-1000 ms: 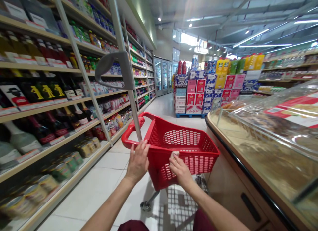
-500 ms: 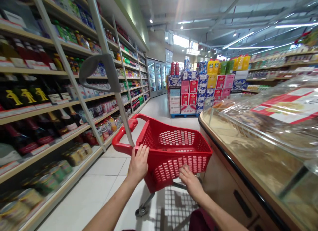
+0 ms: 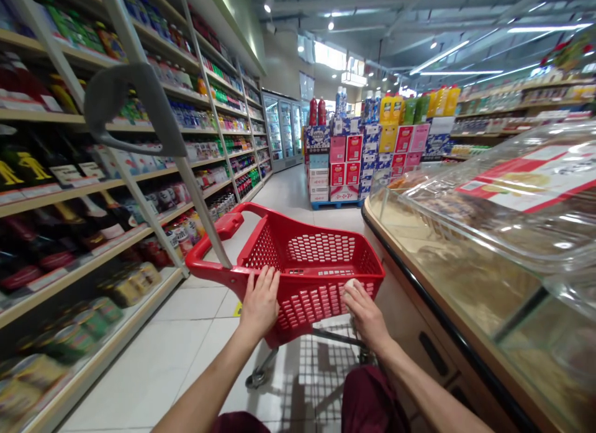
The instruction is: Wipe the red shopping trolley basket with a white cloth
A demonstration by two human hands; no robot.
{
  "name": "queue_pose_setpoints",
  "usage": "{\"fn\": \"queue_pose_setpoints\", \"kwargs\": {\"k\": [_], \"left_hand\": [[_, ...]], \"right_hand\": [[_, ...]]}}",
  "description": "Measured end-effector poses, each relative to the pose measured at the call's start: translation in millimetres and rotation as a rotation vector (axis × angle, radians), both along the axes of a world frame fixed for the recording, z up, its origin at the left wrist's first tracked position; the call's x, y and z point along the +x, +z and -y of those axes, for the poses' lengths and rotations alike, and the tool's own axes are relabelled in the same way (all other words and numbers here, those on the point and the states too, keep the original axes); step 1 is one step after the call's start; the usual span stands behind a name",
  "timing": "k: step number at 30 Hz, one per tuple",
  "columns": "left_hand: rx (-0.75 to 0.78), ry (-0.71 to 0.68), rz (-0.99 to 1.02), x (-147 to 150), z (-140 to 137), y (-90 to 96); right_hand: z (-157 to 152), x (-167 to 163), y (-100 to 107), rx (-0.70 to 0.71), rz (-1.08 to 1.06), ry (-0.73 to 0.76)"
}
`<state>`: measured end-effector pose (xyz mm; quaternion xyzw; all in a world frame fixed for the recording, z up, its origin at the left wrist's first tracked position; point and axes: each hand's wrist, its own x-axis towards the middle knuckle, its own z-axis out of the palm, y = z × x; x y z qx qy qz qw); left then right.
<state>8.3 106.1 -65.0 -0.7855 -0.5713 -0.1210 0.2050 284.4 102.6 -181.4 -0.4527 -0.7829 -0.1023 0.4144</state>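
A red plastic shopping cart (image 3: 321, 268) with perforated walls stands in front of me, its basket showing no goods. My left hand (image 3: 261, 302) lies flat on its near outer side, fingers stretched, fingertips at the rim by the handle end. Against the same wall, farther right and just under the rim, my right hand (image 3: 367, 315) presses with bent fingers. A small white tissue (image 3: 351, 284) shows at its fingertips; most of it is hidden. From the cart's handle end, a metal pole (image 3: 202, 209) with a grey grip (image 3: 135, 107) rises at a slant.
Drink shelves (image 3: 107, 184) line the left side. A glass-sided counter (image 3: 395, 234) with clear plastic food packs (image 3: 535, 178) stands close on the right. Stacked drink cartons (image 3: 342, 166) on a blue pallet (image 3: 335, 204) stand ahead, with glass-door fridges (image 3: 282, 132) beyond.
My right hand has slid up along the cart's side, nearer the rim, and the white tissue now shows. My left hand stays at the side. The view has shifted slightly, moving the scene left.
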Motion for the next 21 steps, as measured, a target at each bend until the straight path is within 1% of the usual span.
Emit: {"fn": "queue_pose_setpoints", "kwargs": {"k": [2, 5, 7, 10, 12, 14, 16, 17, 18, 19, 21], "left_hand": [[0.007, 0.006, 0.009, -1.5, 1.3, 0.1], [0.009, 0.000, 0.016, -3.3, 2.3, -0.3], [0.009, -0.012, 0.015, -4.3, 3.0, -0.3], [0.015, -0.016, 0.007, -4.7, 4.6, -0.2], [0.034, -0.011, 0.004, -4.5, 5.3, -1.0], [0.059, -0.009, 0.006, -4.7, 5.3, -2.9], [0.075, -0.015, 0.008, -5.6, 4.7, -5.2], [0.078, -0.020, 0.010, -6.2, 4.4, -6.1], [0.077, -0.025, 0.010, -6.9, 4.3, -6.8], [0.076, -0.029, 0.011, -7.4, 4.3, -7.3], [0.072, -0.030, 0.016, -7.7, 4.8, -7.9]], "right_hand": [[-1.7, 4.7, 1.7, 0.009, -0.007, -0.017], [1.7, 11.8, -9.7, -0.048, 0.036, -0.028], [5.2, 17.4, -15.6, -0.079, 0.018, -0.033], [4.6, 28.7, -10.4, -0.030, -0.101, -0.058], [2.1, 37.9, -6.8, 0.010, -0.174, -0.101], [2.9, 46.6, -11.6, -0.036, -0.187, -0.148], [8.0, 52.8, -21.9, -0.147, -0.149, -0.149], [10.9, 55.0, -25.6, -0.186, -0.140, -0.145], [13.0, 56.7, -26.4, -0.197, -0.150, -0.146], [13.4, 58.2, -23.5, -0.172, -0.182, -0.154], [7.4, 61.2, -7.1, -0.063, -0.276, -0.183]]}}
